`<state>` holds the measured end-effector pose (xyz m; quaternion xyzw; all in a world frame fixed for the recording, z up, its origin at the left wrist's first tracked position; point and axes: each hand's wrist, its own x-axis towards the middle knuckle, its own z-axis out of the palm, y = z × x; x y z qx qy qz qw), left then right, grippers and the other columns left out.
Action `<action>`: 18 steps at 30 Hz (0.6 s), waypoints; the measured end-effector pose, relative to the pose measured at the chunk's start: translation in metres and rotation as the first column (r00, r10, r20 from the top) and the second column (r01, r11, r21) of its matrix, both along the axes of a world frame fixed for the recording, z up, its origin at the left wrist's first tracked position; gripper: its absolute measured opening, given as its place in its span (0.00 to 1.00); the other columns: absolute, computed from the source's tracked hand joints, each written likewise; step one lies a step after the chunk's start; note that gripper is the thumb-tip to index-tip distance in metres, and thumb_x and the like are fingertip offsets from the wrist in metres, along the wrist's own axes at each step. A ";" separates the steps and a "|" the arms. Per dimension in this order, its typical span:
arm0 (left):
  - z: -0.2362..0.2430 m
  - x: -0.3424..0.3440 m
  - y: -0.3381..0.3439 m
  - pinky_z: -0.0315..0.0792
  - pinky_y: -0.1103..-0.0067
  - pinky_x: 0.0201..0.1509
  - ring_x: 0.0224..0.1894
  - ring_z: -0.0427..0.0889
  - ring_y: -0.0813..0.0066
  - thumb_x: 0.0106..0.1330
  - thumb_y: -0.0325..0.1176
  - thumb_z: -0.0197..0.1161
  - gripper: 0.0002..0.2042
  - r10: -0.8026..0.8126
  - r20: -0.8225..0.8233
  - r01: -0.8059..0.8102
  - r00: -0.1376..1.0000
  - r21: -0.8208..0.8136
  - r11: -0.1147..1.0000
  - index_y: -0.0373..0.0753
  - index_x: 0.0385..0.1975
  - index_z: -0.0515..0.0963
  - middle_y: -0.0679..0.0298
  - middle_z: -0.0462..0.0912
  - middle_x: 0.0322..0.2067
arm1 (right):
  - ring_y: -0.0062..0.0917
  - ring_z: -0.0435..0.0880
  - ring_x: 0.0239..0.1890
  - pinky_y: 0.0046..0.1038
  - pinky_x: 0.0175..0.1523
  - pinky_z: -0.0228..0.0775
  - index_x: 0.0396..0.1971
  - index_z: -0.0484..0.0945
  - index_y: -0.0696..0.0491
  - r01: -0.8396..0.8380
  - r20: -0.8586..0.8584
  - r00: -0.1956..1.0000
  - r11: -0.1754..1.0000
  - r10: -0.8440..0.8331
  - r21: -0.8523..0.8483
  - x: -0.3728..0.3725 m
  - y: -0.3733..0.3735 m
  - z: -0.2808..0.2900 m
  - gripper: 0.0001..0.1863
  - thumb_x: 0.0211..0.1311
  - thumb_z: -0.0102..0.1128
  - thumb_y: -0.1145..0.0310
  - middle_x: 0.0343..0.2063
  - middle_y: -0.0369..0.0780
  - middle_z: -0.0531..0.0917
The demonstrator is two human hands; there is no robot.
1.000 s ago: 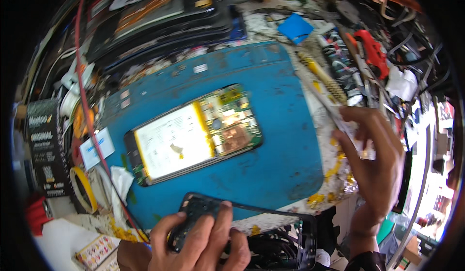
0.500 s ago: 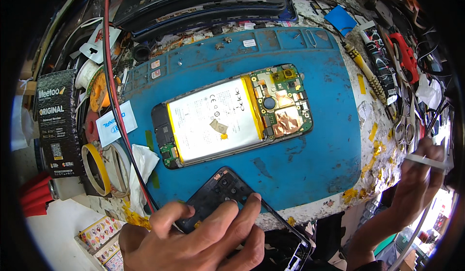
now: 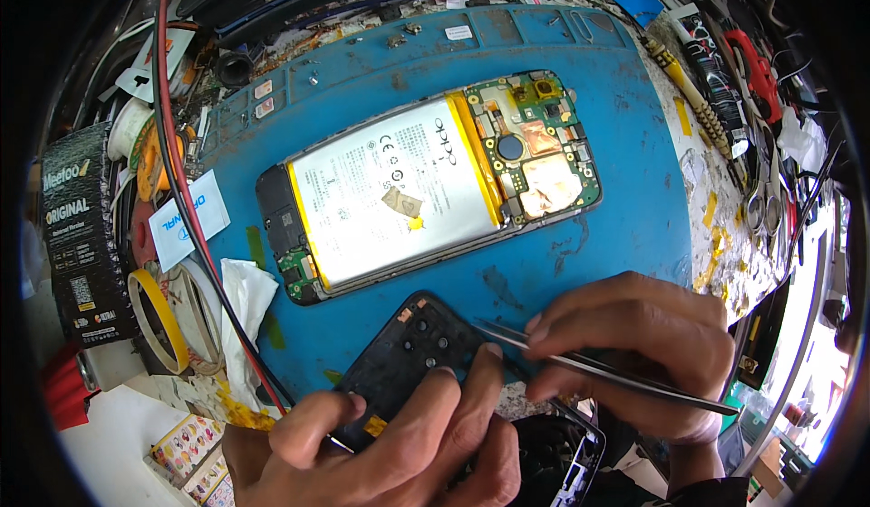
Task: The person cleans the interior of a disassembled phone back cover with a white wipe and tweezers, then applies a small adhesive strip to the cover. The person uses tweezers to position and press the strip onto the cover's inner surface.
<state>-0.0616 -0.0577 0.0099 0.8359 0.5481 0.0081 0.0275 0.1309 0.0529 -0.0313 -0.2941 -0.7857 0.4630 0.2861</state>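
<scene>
My left hand (image 3: 399, 444) grips a black phone back cover (image 3: 385, 357), its inner side up, with camera holes near its top end. Beside it a thin black frame (image 3: 591, 448) runs down to the lower right; whether it joins the cover is hidden. Metal tweezers (image 3: 625, 378) are pinched in my right hand (image 3: 643, 344), their tips close to the cover's right edge. Farther off, an opened phone (image 3: 263, 201) lies on the blue mat (image 3: 625, 235), showing a white battery (image 3: 353, 226) with yellow edging and a green circuit board (image 3: 573, 167).
Red and black cables (image 3: 186, 194) cross the left side, near tape rolls (image 3: 145, 326), a crumpled tissue (image 3: 246, 294) and a black package (image 3: 82, 244). Scissors (image 3: 770, 212), a brush with a patterned handle (image 3: 684, 90) and a red tool (image 3: 754, 77) lie right. Phone parts are stacked behind.
My right hand has come in from the far right to the cover, bringing the tweezers. My left hand keeps its grip. The view has shifted slightly.
</scene>
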 end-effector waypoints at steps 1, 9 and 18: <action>-0.001 0.000 0.000 0.59 0.65 0.48 0.48 0.73 0.77 0.66 0.38 0.59 0.07 -0.003 -0.001 0.003 1.000 0.010 1.000 0.54 0.40 0.68 0.77 0.89 0.42 | 0.30 0.89 0.33 0.24 0.36 0.81 0.31 0.85 0.58 0.019 0.016 1.000 1.000 -0.019 -0.004 0.000 -0.001 0.001 0.14 0.43 0.80 0.74 0.30 0.44 0.87; -0.005 0.001 -0.003 0.58 0.66 0.49 0.48 0.73 0.76 0.65 0.36 0.59 0.08 0.015 0.030 -0.016 0.999 0.028 0.999 0.53 0.40 0.68 0.76 0.89 0.42 | 0.27 0.88 0.30 0.24 0.38 0.82 0.27 0.79 0.59 0.056 -0.092 0.993 0.978 -0.076 -0.203 0.001 -0.002 0.002 0.13 0.43 0.78 0.78 0.29 0.49 0.86; -0.009 0.001 0.001 0.57 0.67 0.47 0.43 0.76 0.74 0.64 0.34 0.62 0.10 0.005 0.064 -0.010 0.998 0.067 0.998 0.51 0.40 0.68 0.74 0.89 0.43 | 0.27 0.87 0.28 0.25 0.34 0.80 0.25 0.81 0.59 0.093 0.134 0.988 0.986 -0.075 -0.137 0.006 0.001 0.013 0.12 0.45 0.77 0.72 0.29 0.45 0.86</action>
